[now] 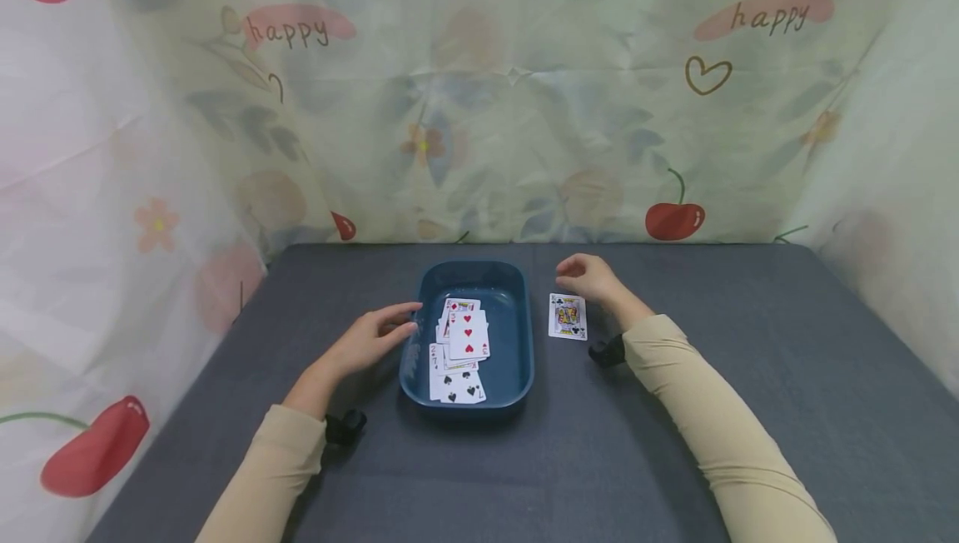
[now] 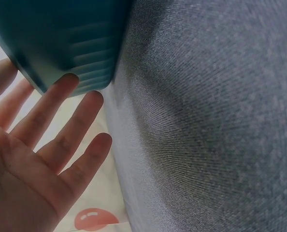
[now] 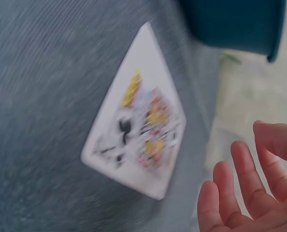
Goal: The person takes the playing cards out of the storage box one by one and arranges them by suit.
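Observation:
A dark blue rectangular tray (image 1: 509, 343) holds several overlapping playing cards, a three of hearts (image 1: 468, 335) on top and a seven of spades (image 1: 463, 387) at the near end. At the tray's left rim is my left hand (image 1: 367, 339), fingers spread and relaxed; the left wrist view shows its fingertips (image 2: 68, 79) right by the tray's outer wall. Right of the tray, a king of clubs (image 1: 568, 316) lies face up on the table. My right hand (image 1: 592, 278) hovers just beyond that card's far edge, fingers loosely bent, nothing between them.
A dark grey cloth covers the table (image 1: 644, 476). Behind it hangs a pale curtain (image 1: 517, 127) printed with cherries, flowers and hearts, and similar fabric closes off both sides. Each wrist wears a black camera band (image 1: 608, 351).

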`<state>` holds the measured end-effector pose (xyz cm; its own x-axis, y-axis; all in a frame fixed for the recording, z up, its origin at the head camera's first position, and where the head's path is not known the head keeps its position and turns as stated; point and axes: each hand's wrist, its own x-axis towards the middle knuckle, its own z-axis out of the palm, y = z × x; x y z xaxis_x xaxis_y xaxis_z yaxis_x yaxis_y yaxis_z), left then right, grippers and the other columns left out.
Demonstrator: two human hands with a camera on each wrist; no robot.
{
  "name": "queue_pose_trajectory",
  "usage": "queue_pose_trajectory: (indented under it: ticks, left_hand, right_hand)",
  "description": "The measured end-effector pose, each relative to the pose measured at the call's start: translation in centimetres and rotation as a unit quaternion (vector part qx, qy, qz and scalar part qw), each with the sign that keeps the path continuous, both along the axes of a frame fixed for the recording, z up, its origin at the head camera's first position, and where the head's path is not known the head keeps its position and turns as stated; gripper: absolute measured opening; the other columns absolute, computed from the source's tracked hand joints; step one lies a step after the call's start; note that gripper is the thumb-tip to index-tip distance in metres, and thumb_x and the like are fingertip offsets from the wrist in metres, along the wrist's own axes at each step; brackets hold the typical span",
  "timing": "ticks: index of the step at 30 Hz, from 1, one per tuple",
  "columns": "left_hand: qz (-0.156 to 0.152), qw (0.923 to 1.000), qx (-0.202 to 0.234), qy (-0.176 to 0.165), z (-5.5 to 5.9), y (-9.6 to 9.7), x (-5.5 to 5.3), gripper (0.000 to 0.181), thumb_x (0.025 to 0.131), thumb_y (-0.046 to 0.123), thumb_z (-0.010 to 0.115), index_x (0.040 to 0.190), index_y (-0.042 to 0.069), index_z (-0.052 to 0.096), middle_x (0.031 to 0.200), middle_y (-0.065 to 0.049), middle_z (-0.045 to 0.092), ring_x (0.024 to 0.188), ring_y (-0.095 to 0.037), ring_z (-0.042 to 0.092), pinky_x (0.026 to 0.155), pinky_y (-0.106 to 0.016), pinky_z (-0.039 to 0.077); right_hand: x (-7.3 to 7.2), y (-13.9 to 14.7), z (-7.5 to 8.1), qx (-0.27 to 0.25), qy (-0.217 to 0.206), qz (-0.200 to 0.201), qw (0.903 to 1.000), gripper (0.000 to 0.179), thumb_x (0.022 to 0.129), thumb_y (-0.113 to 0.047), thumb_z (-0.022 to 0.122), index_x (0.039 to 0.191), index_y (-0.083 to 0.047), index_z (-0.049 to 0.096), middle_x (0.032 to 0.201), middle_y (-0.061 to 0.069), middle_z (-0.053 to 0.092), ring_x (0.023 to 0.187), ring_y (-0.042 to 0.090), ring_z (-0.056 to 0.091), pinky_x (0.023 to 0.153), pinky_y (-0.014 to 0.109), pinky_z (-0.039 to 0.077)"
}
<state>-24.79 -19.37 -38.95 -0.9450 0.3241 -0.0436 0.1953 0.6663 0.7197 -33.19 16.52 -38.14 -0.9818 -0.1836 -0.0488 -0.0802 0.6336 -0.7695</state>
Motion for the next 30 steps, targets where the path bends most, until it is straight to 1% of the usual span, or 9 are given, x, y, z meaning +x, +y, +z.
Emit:
queue_pose_trajectory:
  ticks: [4,7,11,14,19,24,30]
  left_hand:
    - [-0.001,1.0,0.0,0.001,0.0,0.0,0.0,0.046,0.096,0.03,0.052,0.139,0.016,0.044,0.142,-0.016,0.046,0.121,-0.036,0.054,0.097,-0.049,0.046]
    - [-0.001,1.0,-0.001,0.0,0.1,0.0,0.0,0.046,0.096,0.029,0.052,0.139,0.016,0.044,0.142,-0.016,0.046,0.122,-0.036,0.053,0.097,-0.05,0.046]
    - [0.0,1.0,-0.002,-0.001,0.1,0.1,0.1,0.046,0.096,0.029,0.052,0.14,0.016,0.043,0.142,-0.016,0.045,0.122,-0.036,0.053,0.097,-0.05,0.046]
    - [0.001,1.0,-0.002,-0.003,0.2,0.1,0.1,0.046,0.096,0.029,0.051,0.14,0.016,0.043,0.143,-0.016,0.045,0.122,-0.037,0.053,0.097,-0.05,0.046]
    - [0.001,1.0,-0.001,-0.003,0.1,0.1,0.1,0.046,0.096,0.029,0.051,0.14,0.016,0.043,0.143,-0.016,0.045,0.122,-0.036,0.053,0.097,-0.05,0.046]
    - [0.002,1.0,-0.001,-0.002,0.1,0.1,0.1,0.046,0.096,0.029,0.052,0.14,0.017,0.044,0.142,-0.016,0.046,0.121,-0.036,0.053,0.097,-0.05,0.046]
    - [0.005,1.0,0.001,-0.007,0.2,0.1,0.0,0.046,0.096,0.029,0.052,0.139,0.016,0.044,0.142,-0.016,0.046,0.121,-0.035,0.054,0.097,-0.05,0.046]
  right_hand:
    - [0.5,-0.5,1.3,-0.008,0.012,0.024,0.9996,0.032,0.093,-0.014,0.055,0.119,0.003,0.055,0.121,0.024,0.057,0.113,0.036,0.055,0.095,0.045,0.045]
    - [1.0,-1.0,2.4,-0.023,0.012,0.043,0.9987,0.034,0.092,-0.017,0.057,0.121,0.002,0.055,0.121,0.022,0.057,0.114,0.034,0.055,0.096,0.044,0.045]
    - [1.9,-2.1,3.7,-0.037,0.017,0.078,0.9961,0.037,0.092,-0.019,0.057,0.123,0.001,0.054,0.123,0.02,0.057,0.116,0.033,0.053,0.096,0.045,0.044]
    - [2.4,-3.1,4.5,-0.048,0.017,0.097,0.9939,0.036,0.092,-0.019,0.058,0.122,0.0,0.054,0.122,0.02,0.058,0.115,0.032,0.055,0.096,0.044,0.044]
    - [3.2,-5.0,5.3,-0.065,0.005,0.12,0.9906,0.033,0.091,-0.019,0.059,0.12,-0.003,0.055,0.12,0.017,0.059,0.114,0.029,0.056,0.095,0.041,0.046]
    - [3.6,-7.0,5.8,-0.077,0.001,0.14,0.9872,0.034,0.091,-0.017,0.06,0.12,-0.002,0.056,0.117,0.015,0.061,0.11,0.026,0.057,0.092,0.038,0.047]
    - [3.8,-9.2,6.1,-0.079,0.002,0.157,0.9845,0.033,0.09,-0.015,0.061,0.119,0.0,0.057,0.114,0.015,0.062,0.106,0.025,0.059,0.09,0.035,0.049]
